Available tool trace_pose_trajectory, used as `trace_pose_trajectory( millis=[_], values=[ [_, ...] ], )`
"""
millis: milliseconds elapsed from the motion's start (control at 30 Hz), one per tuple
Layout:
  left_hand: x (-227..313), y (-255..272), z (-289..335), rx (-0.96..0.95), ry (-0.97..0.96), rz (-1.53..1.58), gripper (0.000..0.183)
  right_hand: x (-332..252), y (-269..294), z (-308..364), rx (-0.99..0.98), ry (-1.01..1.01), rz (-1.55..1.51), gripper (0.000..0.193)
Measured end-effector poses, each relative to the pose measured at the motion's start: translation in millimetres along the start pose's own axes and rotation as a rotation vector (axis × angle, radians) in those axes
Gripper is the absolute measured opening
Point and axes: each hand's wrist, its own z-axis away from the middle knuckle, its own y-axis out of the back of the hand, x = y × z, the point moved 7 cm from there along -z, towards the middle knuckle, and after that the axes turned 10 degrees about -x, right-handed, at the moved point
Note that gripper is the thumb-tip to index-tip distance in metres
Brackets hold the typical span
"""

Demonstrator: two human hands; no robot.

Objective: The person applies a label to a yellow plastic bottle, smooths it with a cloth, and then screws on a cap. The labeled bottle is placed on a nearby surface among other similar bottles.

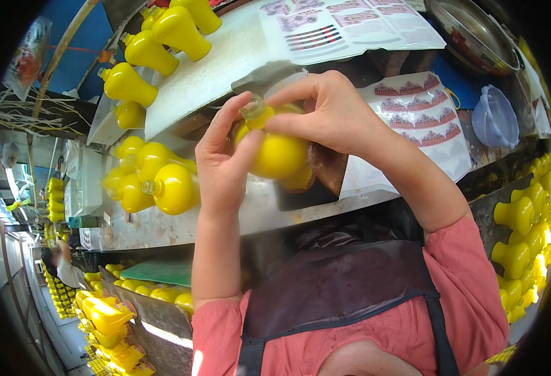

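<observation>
A glossy yellow bottle (281,156) with a rounded body and a clear neck is between my two hands, over the bench. My left hand (222,156) curves around its left side, thumb against the shoulder and fingers up beside the neck. From the right, my right hand (322,113) reaches over the bottle, its thumb and fingers on the shoulder below the neck. The bottle's far side is hidden by my hands. Under and beside it is a dark brown block (328,175). A printed sheet of red and purple decals (413,116) lies right of my right hand.
Several yellow bottles (174,188) stand at the left, with more on the white board (213,78). Another decal sheet (350,25) lies farther back. A pale purple bucket (496,119) and metal basin (473,31) are right. Yellow bottles (516,216) fill the right side. A person (68,269) is far left.
</observation>
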Motion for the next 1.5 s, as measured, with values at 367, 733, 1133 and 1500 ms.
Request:
trace_pose_trajectory(
  millis=[367, 733, 1133, 1500],
  values=[
    [-4, 0, 7, 0.064, 0.017, -0.084, 0.047, 1, 1, 1, -0.011, 0.008, -0.030, 0.037],
    [17, 0, -8, 0.141, -0.060, -0.339, 0.035, -2, 2, 23, 0.210, 0.139, -0.108, 0.026],
    [32, -14, -9, 0.161, -0.023, -0.138, 0.027, -13, -5, 52, 0.216, 0.349, 0.226, 0.021],
    [38, -17, -7, 0.122, 0.033, -0.270, 0.020, -28, -13, 68, 0.307, 0.569, 0.417, 0.028]
  ],
)
